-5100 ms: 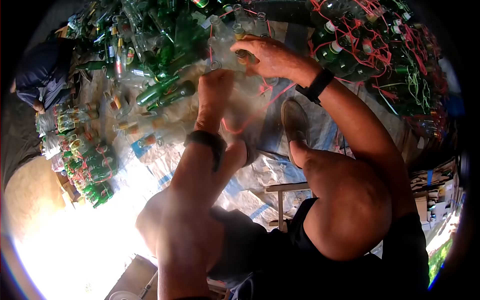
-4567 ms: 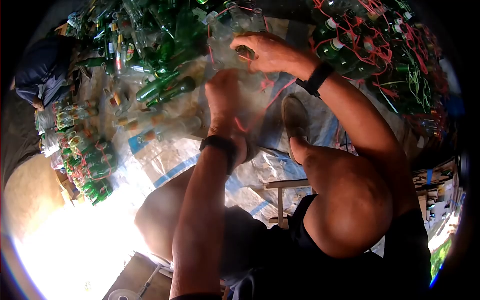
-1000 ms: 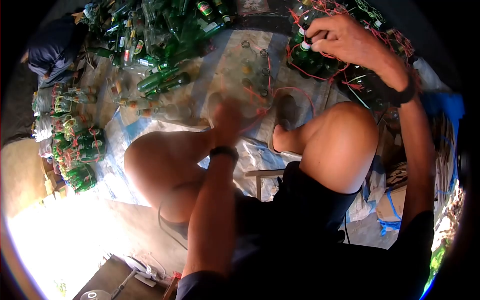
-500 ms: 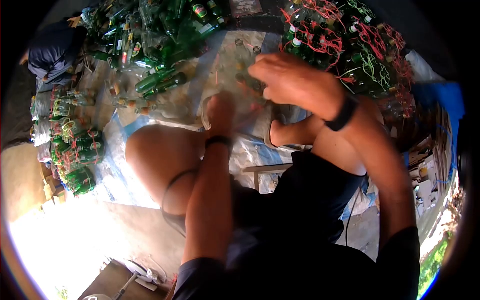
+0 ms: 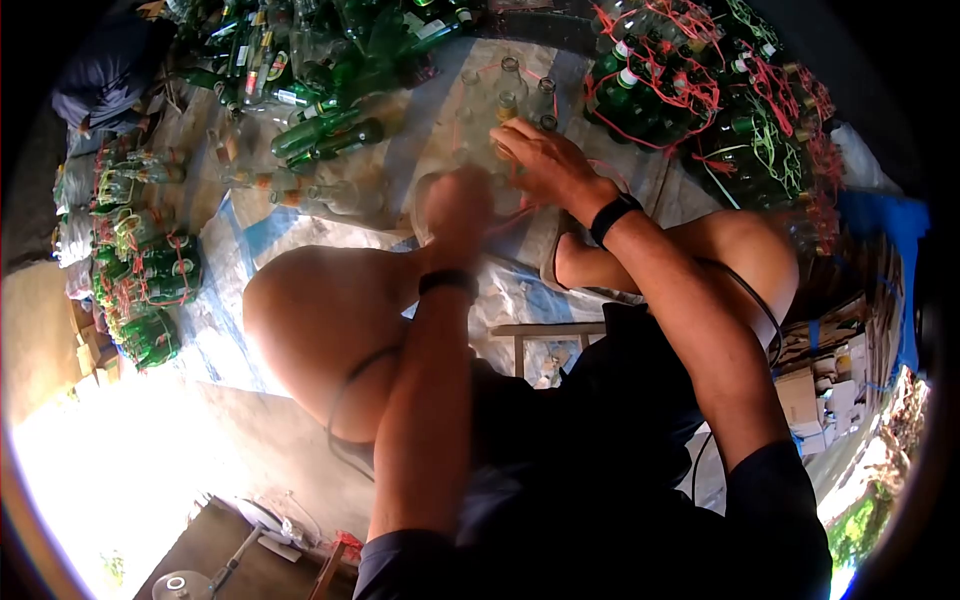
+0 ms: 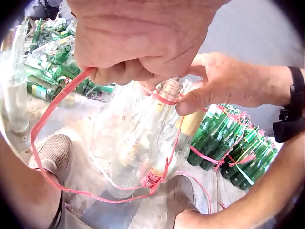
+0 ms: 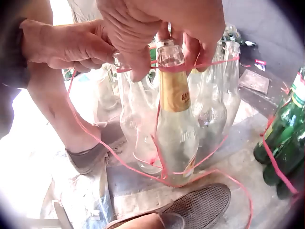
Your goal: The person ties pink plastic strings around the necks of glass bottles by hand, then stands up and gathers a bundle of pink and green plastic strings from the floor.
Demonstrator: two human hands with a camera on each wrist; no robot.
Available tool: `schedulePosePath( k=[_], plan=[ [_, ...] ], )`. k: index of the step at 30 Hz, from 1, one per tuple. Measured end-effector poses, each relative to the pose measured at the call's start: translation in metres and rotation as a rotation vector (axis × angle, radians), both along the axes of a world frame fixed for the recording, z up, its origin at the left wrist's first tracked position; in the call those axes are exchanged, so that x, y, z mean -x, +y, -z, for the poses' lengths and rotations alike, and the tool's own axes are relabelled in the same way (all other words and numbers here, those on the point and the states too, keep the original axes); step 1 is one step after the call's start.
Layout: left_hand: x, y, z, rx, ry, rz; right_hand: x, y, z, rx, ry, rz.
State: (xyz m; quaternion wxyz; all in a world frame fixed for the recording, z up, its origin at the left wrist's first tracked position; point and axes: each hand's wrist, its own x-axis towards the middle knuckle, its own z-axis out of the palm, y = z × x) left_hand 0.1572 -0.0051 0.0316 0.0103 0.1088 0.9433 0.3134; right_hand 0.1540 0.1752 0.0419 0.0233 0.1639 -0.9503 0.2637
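Note:
Clear glass bottles [image 5: 508,85] [image 6: 143,129] [image 7: 176,124] stand upright in a cluster between the feet, a red string [image 6: 57,102] [image 7: 217,62] running around their necks and another loop lower down. My left hand [image 5: 458,205] [image 6: 143,40] [image 7: 71,47], beside the necks, has curled fingers gripping the string, which hangs from it in a loose loop. Over the tops, my right hand [image 5: 555,170] [image 6: 224,83] [image 7: 162,24] has thumb and fingers on either side of a neck; its fingertips are partly hidden. The front bottle has a gold neck label.
Green bottles tied with red string [image 5: 650,90] [image 7: 286,138] stand to the right. Loose green bottles [image 5: 325,140] lie at the upper left, beside lying clear ones [image 5: 340,195]. Tied bundles [image 5: 165,270] line the far left, near a person in dark clothes [image 5: 110,75]. Shoes [image 7: 200,205] flank the cluster.
My right hand has come left from the tied green bottles to the clear bottles' necks. My left hand remains beside the cluster, slightly shifted and blurred.

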Motion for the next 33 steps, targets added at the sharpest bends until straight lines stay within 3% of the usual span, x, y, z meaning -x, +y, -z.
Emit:
schedulePosePath(
  k=[5,24,27,30,33],
  plan=[
    [0.005,-0.004,0.001,0.017,-0.012,0.028,0.000,-0.003,0.005,0.156,0.036,0.020],
    [0.004,-0.002,0.002,0.044,0.017,-0.058,-0.001,-0.004,-0.002,0.225,-0.004,0.051],
    [0.003,-0.005,0.007,-0.071,0.078,-0.028,0.000,-0.003,0.000,0.219,0.025,0.066],
    [-0.003,-0.008,0.019,-0.199,-0.007,-0.125,-0.002,-0.003,0.005,0.248,0.006,0.058],
    [-0.008,-0.011,0.032,-0.263,0.171,-0.039,-0.002,-0.003,0.007,0.263,0.012,0.082]
  ],
)
